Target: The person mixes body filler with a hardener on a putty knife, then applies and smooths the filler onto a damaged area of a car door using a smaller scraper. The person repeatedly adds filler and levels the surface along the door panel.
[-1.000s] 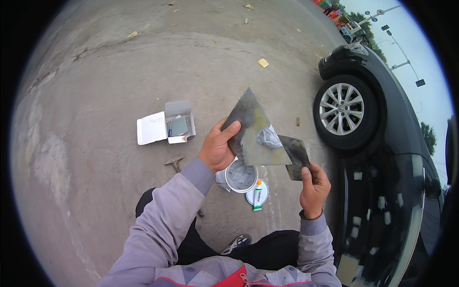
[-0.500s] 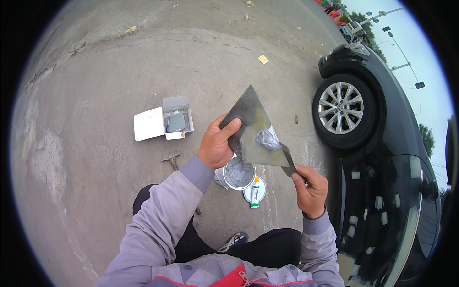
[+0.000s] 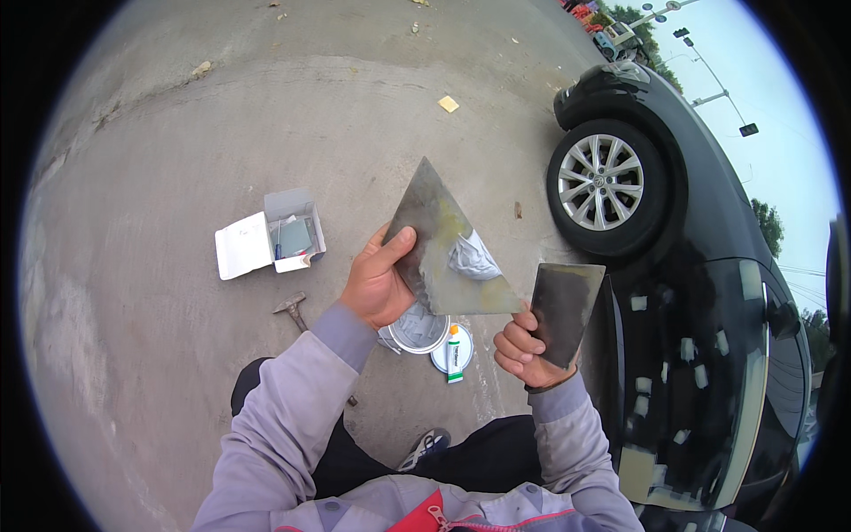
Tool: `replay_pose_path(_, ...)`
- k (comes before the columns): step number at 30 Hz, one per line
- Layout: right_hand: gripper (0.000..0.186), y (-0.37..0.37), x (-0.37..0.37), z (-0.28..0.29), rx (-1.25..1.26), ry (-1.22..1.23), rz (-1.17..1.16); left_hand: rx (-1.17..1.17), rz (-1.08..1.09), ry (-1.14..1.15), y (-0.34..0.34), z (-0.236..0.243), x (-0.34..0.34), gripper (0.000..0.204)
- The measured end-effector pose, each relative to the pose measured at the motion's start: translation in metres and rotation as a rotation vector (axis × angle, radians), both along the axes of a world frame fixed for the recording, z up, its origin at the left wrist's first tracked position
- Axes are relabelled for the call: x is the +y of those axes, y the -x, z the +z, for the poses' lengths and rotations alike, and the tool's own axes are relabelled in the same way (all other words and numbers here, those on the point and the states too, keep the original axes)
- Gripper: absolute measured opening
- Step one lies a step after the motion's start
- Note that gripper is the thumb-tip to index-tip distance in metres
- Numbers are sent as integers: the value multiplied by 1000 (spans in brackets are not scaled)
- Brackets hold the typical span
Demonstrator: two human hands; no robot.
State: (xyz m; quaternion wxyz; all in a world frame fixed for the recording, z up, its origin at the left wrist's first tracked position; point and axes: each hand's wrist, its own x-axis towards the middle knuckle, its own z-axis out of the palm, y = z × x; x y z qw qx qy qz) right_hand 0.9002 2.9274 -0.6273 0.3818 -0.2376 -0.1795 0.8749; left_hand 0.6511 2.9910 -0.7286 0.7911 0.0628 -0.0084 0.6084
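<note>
Your left hand (image 3: 376, 282): clamped on mixing board (image 3: 424, 211), grey putty (image 3: 473, 257) aboard; hold level. Your right hand (image 3: 521, 347): closed around dark spreader (image 3: 567, 306).

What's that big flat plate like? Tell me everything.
The big flat plate is thin and angular, a corner pointing up, dark grey with a yellowish stain; its material is unclear. Pale grey paste sits near its right edge. The left hand grips its left side, thumb on top. It partly hides the bucket; whether its lower right corner touches the right hand, I cannot tell.
</note>
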Motion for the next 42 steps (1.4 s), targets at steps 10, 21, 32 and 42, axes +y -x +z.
replay_pose_path(10,41,1,7,5,-811,-100,220,122,3,-9,3,-1,-1,35)
replay_pose_path(21,33,-27,27,11,-389,86,267,243,-272,48,-6,7,-13,42)
replay_pose_path(32,41,29,14,-10,-1048,-460,-436,41,-282,169,-29,11,-27,41)
replay_pose_path(42,28,24,-2,-19,-1296,-988,-1072,5,-132,138,-24,16,-24,38)
